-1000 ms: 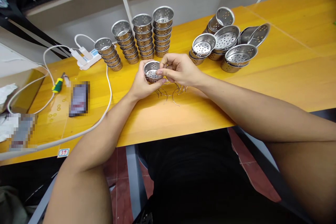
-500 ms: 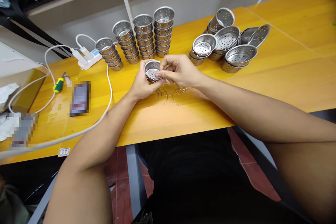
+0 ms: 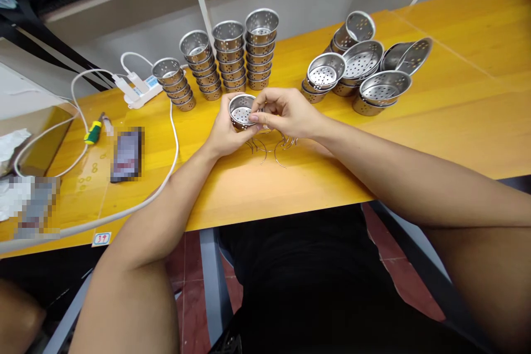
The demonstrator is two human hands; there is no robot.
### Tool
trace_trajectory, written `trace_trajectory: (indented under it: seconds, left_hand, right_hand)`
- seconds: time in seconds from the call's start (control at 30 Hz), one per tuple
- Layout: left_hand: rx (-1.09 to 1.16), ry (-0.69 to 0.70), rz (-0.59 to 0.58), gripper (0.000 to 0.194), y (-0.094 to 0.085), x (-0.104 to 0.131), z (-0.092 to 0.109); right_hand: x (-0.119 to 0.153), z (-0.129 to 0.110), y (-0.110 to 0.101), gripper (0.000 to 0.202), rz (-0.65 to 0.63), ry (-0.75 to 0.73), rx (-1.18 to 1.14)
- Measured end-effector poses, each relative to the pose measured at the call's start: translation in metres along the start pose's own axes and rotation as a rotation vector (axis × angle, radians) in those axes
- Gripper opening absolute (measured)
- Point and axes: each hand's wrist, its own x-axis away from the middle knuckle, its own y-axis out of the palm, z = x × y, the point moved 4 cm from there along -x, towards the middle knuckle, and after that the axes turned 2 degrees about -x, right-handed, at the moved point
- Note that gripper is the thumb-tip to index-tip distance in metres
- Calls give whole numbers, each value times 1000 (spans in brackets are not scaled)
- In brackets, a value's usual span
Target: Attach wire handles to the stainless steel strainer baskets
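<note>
Bright, soft light, pale sheen on the yellow table, wide-angle stretch toward the edges

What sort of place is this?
Probably a small workshop: there are many metal cups with holes, curved wires and a green-and-yellow tool on one long table.

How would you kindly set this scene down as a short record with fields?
Left hand: holds a perforated metal cup
Right hand: thumb and fingers at that cup's rim; any small item pinched is hidden
Near the hands: curved wires on the yellow table
Beyond: four cup stacks
Right: loosely grouped cups, some tilted
Left: power strip, green-and-yellow-handled tool
</note>
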Motion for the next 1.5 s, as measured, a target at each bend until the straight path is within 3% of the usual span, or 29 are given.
trace_trajectory:
  seconds: [0.27,0.47,0.8,0.93,1.07,1.3,1.5]
  left_hand:
    - [-33,-159,57,91,-5,2,-5]
    - [12,-267,63,97,-4,2,3]
    - [-39,-228,35,97,-4,2,3]
    - [-32,-224,-12,97,-1,1,11]
    - [1,-245,-58,99,6,1,20]
    - [12,-225,-62,99,5,0,18]
    - [5,-189,-75,94,6,0,20]
  right_hand:
    - [6,-4,-5,49,-58,-110,112]
    - [4,4,-3,55,-82,-44,-24]
    - [5,-2,0,44,-124,-3,-135]
    - [3,-9,-8,40,-233,94,-116]
    - [5,-10,-12,53,-329,183,-166]
    - [8,-4,-4,65,-196,178,-214]
    - [6,-7,-5,64,-233,149,-223]
